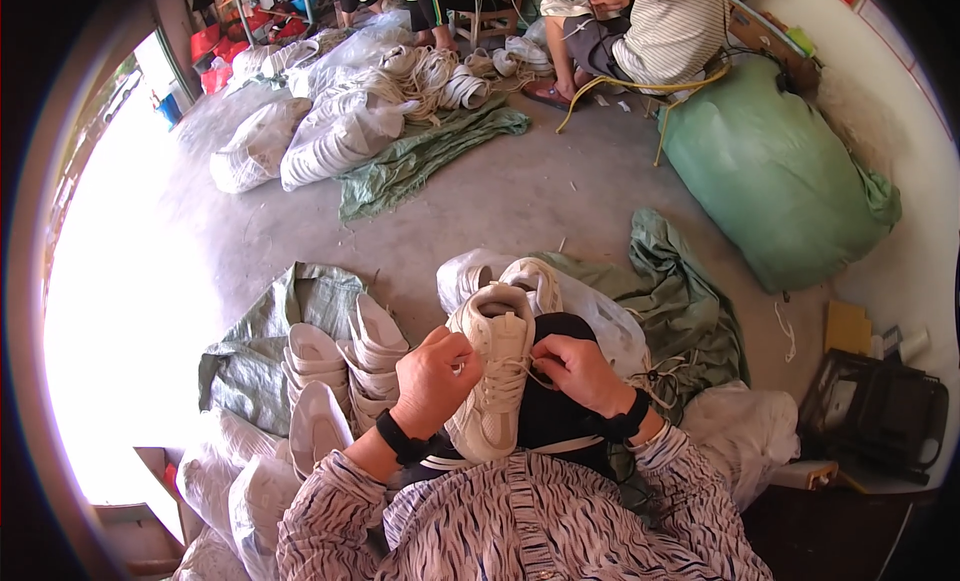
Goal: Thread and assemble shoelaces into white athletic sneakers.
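Observation:
A cream lace-up sneaker (488, 406) rests on my lap, toe toward me and collar pointing away. Its shoelace (508, 374) criss-crosses up the tongue. On the shoe's left side my left hand (437, 379) is closed, with a bit of white lace showing between its fingers. My right hand (585, 378) pinches the lace at the right edge of the eyelets, thumb and forefinger together. Both wrists wear black bands. Just beyond the sneaker, more cream shoes (535, 279) lie in clear plastic.
Stacked pale shoe uppers (368, 366) stand left on green woven sacking (270, 331). Plastic bags (265, 501) sit lower left. A bulging green sack (765, 181) and a black case (880, 411) are at the right. Farther off, bagged shoes (345, 141) lie near seated people.

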Demonstrator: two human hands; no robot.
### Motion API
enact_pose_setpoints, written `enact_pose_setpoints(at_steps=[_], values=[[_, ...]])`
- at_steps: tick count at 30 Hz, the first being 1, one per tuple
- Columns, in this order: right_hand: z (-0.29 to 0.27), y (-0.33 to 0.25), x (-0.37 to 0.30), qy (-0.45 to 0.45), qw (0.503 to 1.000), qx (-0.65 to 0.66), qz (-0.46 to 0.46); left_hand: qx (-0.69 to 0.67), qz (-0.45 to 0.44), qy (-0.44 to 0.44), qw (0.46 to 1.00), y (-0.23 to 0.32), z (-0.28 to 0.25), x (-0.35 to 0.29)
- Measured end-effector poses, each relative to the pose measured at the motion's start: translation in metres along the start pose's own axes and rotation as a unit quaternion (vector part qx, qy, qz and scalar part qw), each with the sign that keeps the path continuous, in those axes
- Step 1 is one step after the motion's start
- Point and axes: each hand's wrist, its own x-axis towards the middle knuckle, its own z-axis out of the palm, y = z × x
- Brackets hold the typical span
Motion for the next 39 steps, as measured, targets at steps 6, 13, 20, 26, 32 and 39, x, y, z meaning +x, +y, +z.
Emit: enact_pose_setpoints(at_steps=[6,13,20,26,32,39], values=[[-0.005,-0.006,0.005,0.118,0.959,-0.174,-0.190,0.024,0.008,-0.083,0.996,0.001,-0.011,0.014],[-0.014,0.001,0.011,0.054,0.957,-0.185,-0.218,0.137,0.152,-0.043,0.978,0.009,0.002,0.012],[-0.014,-0.001,0.015,0.057,0.961,-0.163,-0.217,-0.332,-0.210,-0.090,0.915,-0.017,0.008,-0.002],[-0.016,0.001,0.014,0.049,0.957,-0.180,-0.223,0.041,0.105,-0.017,0.994,-0.002,0.004,0.010],[-0.022,-0.005,0.022,0.041,0.871,-0.340,-0.354,0.143,0.371,-0.056,0.916,0.021,-0.027,0.048],[-0.021,-0.017,0.035,-0.095,0.840,-0.409,-0.342,0.235,0.383,-0.335,0.828,0.003,-0.039,0.070]])
